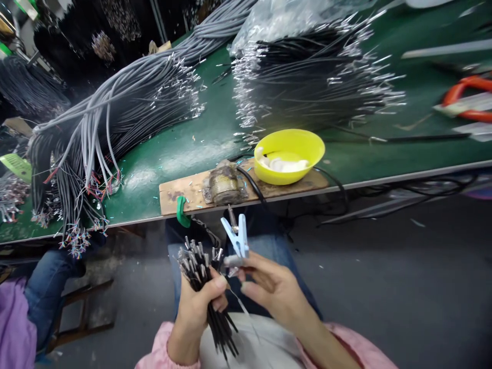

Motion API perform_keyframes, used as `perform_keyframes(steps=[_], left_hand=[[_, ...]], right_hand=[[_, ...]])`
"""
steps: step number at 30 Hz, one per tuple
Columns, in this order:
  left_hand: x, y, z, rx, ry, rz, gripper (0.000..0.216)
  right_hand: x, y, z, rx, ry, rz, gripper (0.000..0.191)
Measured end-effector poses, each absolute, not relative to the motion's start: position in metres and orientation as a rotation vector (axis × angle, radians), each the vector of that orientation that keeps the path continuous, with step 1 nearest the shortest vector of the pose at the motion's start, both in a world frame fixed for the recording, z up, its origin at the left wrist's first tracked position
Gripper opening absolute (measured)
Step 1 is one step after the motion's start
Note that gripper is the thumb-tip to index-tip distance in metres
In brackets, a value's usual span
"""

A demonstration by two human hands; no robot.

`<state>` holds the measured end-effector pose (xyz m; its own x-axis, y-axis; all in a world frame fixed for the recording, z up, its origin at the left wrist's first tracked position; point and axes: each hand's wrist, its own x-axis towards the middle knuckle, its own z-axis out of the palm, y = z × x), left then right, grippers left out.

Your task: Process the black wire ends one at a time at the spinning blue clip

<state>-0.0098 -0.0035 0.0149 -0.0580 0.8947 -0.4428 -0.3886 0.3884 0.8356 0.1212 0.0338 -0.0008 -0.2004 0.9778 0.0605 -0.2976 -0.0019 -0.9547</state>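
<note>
My left hand (202, 302) is wrapped round an upright bundle of thin black cables (219, 328) with bare silvery ends pointing away from me. Close by on the right, my right hand (274, 287) has its thumb apart from its bent fingers. Its index fingertip wears a grey wrap, and a light blue clothespin (239, 237) stands at that tip, apparently clipped there. A thin pale strand (244, 310) hangs between the hands, its upper end unclear. Beyond the clothespin, a small motor (225, 185) with a shaft pointing toward me sits on a wooden board (172, 199).
A green clamp (183, 212) grips the board at the edge of the green table (154, 159). Beside the motor stands a yellow bowl (290, 177) with white material inside. Grey cables (126, 77) and black cable bundles (307, 87) lie behind. Orange-handled scissors (457, 95) lie right; another person's leg (46, 287) is left.
</note>
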Motion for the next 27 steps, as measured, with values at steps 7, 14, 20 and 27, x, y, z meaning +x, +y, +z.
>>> perform_keyframes(steps=[7, 14, 20, 27], left_hand=[[-0.01, -0.004, 0.024, 0.649, 1.257, 1.082, 0.038], [-0.01, -0.002, 0.035, 0.779, 1.308, 1.094, 0.036], [-0.001, -0.004, 0.04, 0.815, 1.357, 1.104, 0.03], [-0.016, 0.027, 0.124, 0.758, 1.281, 0.946, 0.02]], right_hand=[[0.116, 0.027, 0.007, -0.768, -1.17, 1.451, 0.031], [0.108, 0.027, 0.004, -0.533, -0.553, 2.193, 0.039], [0.114, 0.028, -0.002, -0.66, -0.763, 1.987, 0.035], [0.121, 0.03, 0.003, -0.842, -1.047, 1.637, 0.031]])
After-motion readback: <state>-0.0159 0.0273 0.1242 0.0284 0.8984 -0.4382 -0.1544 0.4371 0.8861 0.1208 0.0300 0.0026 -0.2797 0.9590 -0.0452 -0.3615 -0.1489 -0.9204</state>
